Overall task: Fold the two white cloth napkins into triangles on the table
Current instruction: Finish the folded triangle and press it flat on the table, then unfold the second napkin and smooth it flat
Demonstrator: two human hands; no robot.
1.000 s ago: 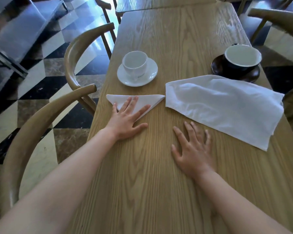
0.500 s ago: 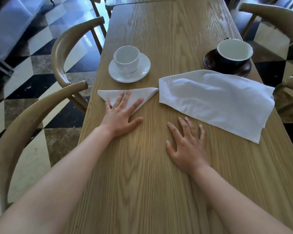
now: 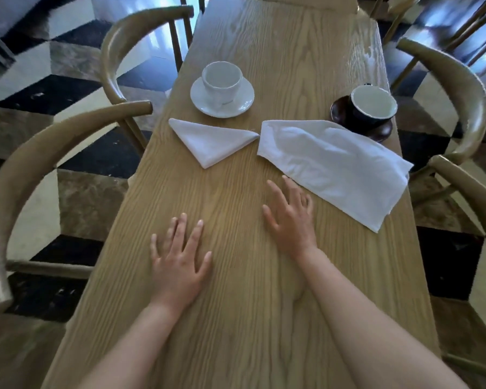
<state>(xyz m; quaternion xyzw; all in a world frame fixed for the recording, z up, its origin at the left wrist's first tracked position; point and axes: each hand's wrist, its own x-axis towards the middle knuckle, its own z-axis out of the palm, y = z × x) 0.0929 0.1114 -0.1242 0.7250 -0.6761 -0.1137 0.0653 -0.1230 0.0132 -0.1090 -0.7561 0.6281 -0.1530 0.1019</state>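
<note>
A small white napkin folded into a triangle (image 3: 211,141) lies on the wooden table (image 3: 236,318), its point toward me. To its right a larger white napkin (image 3: 337,167) lies loosely folded and slanted, reaching the table's right edge. My left hand (image 3: 178,259) rests flat on the bare wood, well short of the triangle, fingers spread and holding nothing. My right hand (image 3: 291,217) also lies flat, its fingertips at the near edge of the larger napkin, gripping nothing.
A white cup on a white saucer (image 3: 222,91) stands behind the triangle. A dark cup on a dark saucer (image 3: 368,110) sits behind the larger napkin. Wooden armchairs flank the table, with one on the left (image 3: 40,153) and one on the right (image 3: 460,108).
My left hand has lifted off the folded triangle and drawn back toward me onto bare wood. My right hand has shifted slightly right toward the larger napkin.
</note>
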